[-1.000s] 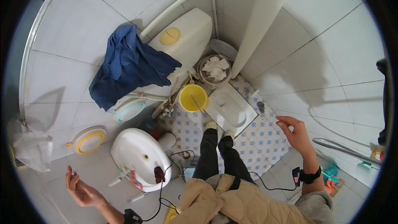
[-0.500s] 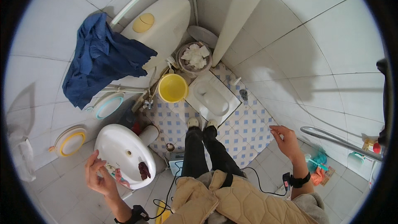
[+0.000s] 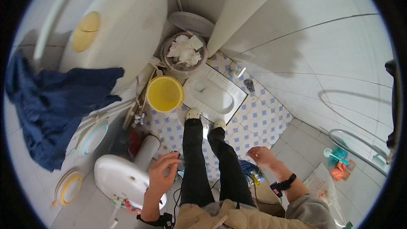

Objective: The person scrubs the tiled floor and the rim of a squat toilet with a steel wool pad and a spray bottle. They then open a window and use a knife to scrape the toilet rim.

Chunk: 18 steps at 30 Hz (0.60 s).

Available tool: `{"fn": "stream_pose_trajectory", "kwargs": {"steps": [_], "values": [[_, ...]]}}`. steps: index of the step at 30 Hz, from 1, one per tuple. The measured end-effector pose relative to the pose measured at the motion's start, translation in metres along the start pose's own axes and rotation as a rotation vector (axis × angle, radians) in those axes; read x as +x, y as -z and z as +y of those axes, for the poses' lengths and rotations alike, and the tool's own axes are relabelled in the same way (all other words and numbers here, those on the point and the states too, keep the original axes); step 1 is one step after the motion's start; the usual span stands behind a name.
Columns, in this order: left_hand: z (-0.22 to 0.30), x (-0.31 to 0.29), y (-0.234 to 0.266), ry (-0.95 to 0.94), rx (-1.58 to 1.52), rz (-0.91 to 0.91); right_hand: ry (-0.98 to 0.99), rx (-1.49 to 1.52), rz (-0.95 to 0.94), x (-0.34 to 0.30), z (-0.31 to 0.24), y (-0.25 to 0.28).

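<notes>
Here's the floor (image 3: pixel 271 118), blue-dotted tile mid-frame, plainer tile at right. Yellow bucket (image 3: pixel 165 94) standing left of centre, squat toilet (image 3: pixel 214 95) set in beside it, bin (image 3: pixel 166 62) of paper (image 3: pixel 185 51) up top, dark scrap (image 3: pixel 249 85) right of the toilet, pale shoes (image 3: pixel 193 114) near centre.

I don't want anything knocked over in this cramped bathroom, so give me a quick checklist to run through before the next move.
1. Left hand free: ok, nothing seen in it.
2. Right hand free: ok, no held thing shows.
3. Yellow bucket standing upright on the floor: ok, its open top faces up beside the squat toilet.
4. Room left in the waste basket: not ok, white paper is heaped in it.
5. Patterned floor dry underfoot: cannot tell, there is glare near the shoes.
</notes>
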<state>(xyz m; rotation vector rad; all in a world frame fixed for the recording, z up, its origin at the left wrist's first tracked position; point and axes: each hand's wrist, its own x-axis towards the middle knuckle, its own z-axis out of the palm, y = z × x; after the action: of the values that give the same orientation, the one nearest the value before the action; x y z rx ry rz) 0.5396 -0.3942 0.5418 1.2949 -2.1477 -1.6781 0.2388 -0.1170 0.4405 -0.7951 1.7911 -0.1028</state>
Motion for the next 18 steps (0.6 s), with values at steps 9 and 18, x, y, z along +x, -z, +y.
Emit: {"fn": "stream_pose_trajectory", "kwargs": {"steps": [9,18], "values": [[-0.181,0.120,-0.093,-0.027,0.672,-0.518,0.216,-0.286,-0.109,0.259,0.132,-0.181],[-0.339,0.242,-0.208,-0.310,0.677,-0.804,0.116,-0.197,-0.016,0.462,0.165,-0.332]]}}
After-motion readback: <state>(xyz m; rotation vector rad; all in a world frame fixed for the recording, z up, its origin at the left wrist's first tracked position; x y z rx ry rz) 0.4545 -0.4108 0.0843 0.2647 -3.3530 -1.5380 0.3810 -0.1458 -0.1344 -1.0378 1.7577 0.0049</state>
